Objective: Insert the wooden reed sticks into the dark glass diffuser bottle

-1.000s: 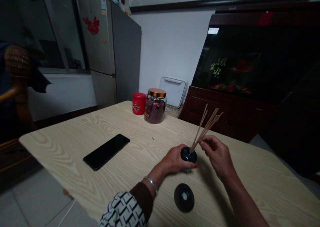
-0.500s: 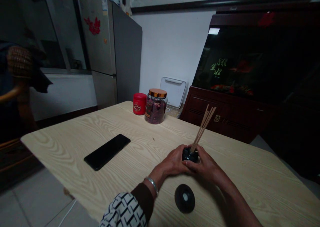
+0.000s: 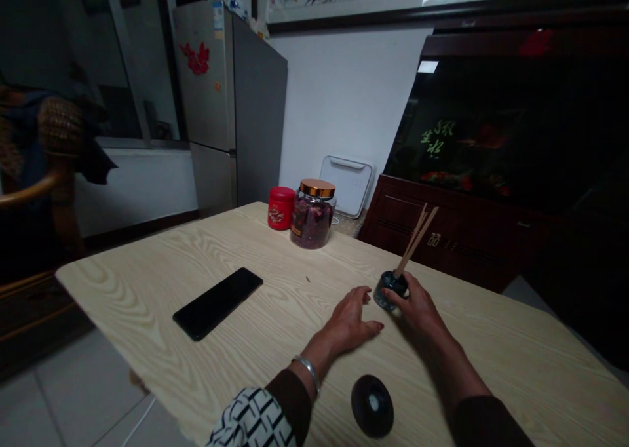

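A dark glass bottle (image 3: pixel 390 290) stands on the wooden table with several thin reed sticks (image 3: pixel 417 240) rising from its neck at a tilt. My right hand (image 3: pixel 415 306) grips the bottle from its right side. My left hand (image 3: pixel 350 321) rests flat on the tabletop just left of the bottle, fingers apart, holding nothing. Nearer me lies a round black disc (image 3: pixel 372 406) with a pale centre, apart from both hands. A silver bangle (image 3: pixel 308 373) circles my left wrist.
A black smartphone (image 3: pixel 217 304) lies on the light wood table (image 3: pixel 128 283). A red tin (image 3: pixel 281 208) and a glass jar of dried petals (image 3: pixel 312 216) stand at the far corner. Beyond are a refrigerator (image 3: pixel 230 106), a fish tank (image 3: pixel 506 126) on a dark wooden cabinet (image 3: pixel 442 244).
My left hand has let go of the bottle and now lies open on the table. My right hand has moved to the bottle's side, and the bottle stands slightly farther right.
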A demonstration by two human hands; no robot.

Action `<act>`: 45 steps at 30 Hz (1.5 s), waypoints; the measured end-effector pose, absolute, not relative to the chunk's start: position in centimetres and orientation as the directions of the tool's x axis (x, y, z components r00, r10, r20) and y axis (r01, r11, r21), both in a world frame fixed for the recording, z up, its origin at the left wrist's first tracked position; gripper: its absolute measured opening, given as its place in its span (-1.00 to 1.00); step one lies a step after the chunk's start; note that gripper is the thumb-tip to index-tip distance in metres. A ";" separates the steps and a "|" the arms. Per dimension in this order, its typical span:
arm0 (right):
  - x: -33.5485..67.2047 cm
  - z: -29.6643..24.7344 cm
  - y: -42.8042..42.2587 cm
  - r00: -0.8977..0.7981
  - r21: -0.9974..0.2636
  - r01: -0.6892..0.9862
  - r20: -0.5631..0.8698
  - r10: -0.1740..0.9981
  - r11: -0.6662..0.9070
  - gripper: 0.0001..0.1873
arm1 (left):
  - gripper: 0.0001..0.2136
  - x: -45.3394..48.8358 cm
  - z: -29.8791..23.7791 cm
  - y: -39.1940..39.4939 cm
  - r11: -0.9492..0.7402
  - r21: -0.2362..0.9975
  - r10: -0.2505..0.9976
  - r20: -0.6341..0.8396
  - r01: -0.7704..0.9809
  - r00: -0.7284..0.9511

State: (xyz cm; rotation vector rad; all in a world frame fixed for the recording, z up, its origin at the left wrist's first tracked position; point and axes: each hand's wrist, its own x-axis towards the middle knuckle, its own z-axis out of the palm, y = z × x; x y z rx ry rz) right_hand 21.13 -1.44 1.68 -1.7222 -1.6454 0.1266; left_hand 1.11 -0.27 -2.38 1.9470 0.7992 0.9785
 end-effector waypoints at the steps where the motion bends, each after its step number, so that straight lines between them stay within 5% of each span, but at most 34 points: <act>1: 21.2 1.5 -1.4 0.183 -0.570 0.815 0.419 0.889 0.101 -0.43 | -0.32 1.1 -2.3 -0.3 -0.484 0.857 0.795 0.345 0.179 0.499; 5: 20.4 0.2 -3.9 0.390 -0.695 0.718 0.449 0.804 0.039 -0.32 | -0.59 1.1 -2.2 -0.3 -0.437 0.889 0.805 0.320 0.136 0.499; 8: 19.8 -0.4 -7.1 0.515 -0.871 0.491 0.273 0.813 -0.019 -0.50 | -0.70 1.1 -1.7 -0.6 -0.309 0.950 0.842 0.248 0.051 0.480; 11: 19.0 1.7 -10.1 0.465 -0.963 0.267 0.110 0.878 -0.021 -0.61 | -0.59 0.8 0.4 -1.6 -0.139 0.985 0.834 0.174 -0.106 0.524; 13: 18.4 5.0 -11.8 0.389 -0.998 0.046 0.045 0.920 0.030 -0.52 | -0.43 0.3 3.0 -2.6 -0.044 0.971 0.757 0.187 -0.237 0.626; 17: 16.8 13.8 -14.6 0.242 -0.927 -0.223 0.247 0.938 0.302 -0.30 | -0.20 -1.1 9.9 -4.7 0.174 0.821 0.596 0.352 -0.544 0.722; 22: 15.1 21.3 -17.0 0.229 -0.827 -0.197 0.483 0.845 0.526 -0.21 | -0.19 -2.6 17.2 -6.4 0.272 0.563 0.492 0.615 -0.780 0.616; 27: 14.2 22.4 -17.6 0.246 -0.740 -0.182 0.603 0.759 0.647 -0.23 | -0.17 -2.7 18.8 -7.0 0.306 0.424 0.493 0.695 -0.853 0.523; 45: 14.7 18.7 -16.2 0.251 -0.775 -0.245 0.530 0.810 0.583 -0.31 | -0.25 -1.5 14.5 -5.2 0.299 0.485 0.606 0.569 -0.822 0.556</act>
